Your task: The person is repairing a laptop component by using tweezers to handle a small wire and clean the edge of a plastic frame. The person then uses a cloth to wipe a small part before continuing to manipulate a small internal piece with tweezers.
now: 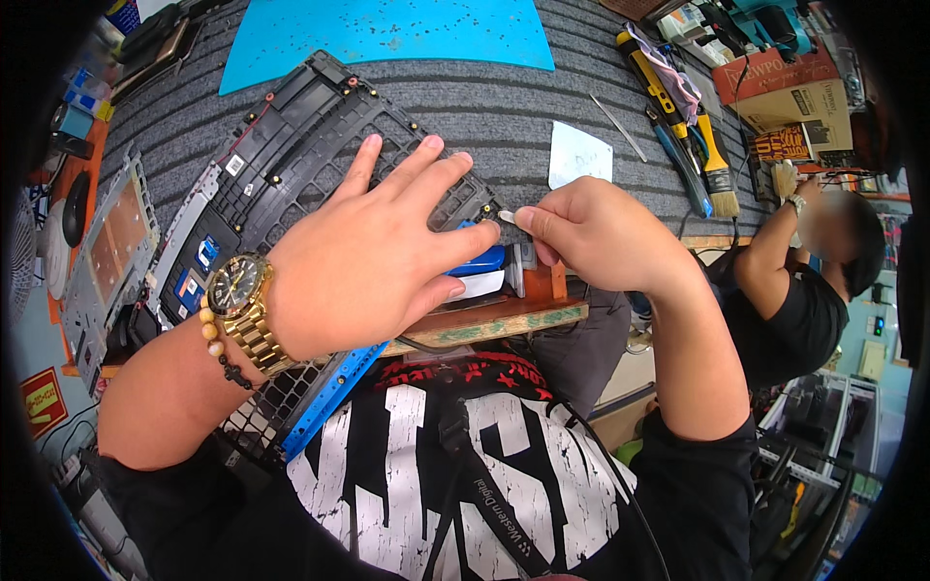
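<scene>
A black plastic laptop case part (320, 145) with a key grid and brass-coloured screw posts lies tilted on the grey ribbed mat. Spread flat across it is my left hand (363, 247), fingers apart, pressing on the grid; a gold watch sits on that wrist. At the part's right corner, my right hand (601, 232) pinches a small whitish flat piece (508, 217) between thumb and forefinger. The piece's tip reaches the corner by a screw post; its exact kind is too small to tell. Below my left fingers, a blue object (480, 261) partly shows at the table edge.
A cyan sheet (387, 39) with small dark specks lies at the back. Right of centre are a white card (579, 155), tweezers (620, 128), a yellow knife (649, 77) and a brush (717, 165). A metal plate (111, 261) leans left. Another person (799, 281) sits right.
</scene>
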`<action>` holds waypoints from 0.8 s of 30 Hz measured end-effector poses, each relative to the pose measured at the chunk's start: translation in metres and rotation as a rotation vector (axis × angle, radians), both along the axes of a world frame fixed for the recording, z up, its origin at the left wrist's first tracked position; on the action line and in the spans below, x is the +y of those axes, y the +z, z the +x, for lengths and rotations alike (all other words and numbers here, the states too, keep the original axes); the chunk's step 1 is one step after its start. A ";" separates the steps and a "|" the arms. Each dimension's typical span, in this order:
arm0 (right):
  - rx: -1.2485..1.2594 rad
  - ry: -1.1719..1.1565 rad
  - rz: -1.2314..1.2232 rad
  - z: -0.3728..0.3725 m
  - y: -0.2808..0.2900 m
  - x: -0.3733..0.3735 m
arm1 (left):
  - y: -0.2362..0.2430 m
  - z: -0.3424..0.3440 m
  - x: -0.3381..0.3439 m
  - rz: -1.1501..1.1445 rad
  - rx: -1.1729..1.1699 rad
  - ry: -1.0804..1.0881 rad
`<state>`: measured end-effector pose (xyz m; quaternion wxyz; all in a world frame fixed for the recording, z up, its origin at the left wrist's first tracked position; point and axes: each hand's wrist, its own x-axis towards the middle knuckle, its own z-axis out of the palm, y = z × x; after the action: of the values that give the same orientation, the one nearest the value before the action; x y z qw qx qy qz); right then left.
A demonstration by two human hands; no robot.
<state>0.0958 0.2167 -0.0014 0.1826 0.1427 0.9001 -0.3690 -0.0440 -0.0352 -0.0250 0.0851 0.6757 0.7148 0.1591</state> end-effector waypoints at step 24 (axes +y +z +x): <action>0.557 -0.342 -0.182 0.036 0.013 0.066 | 0.019 0.009 0.006 -0.057 0.017 0.006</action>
<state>0.1314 0.2829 0.0116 -0.1227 0.1685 0.8419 -0.4978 -0.0354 -0.0291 -0.0062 0.0979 0.6722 0.7217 0.1330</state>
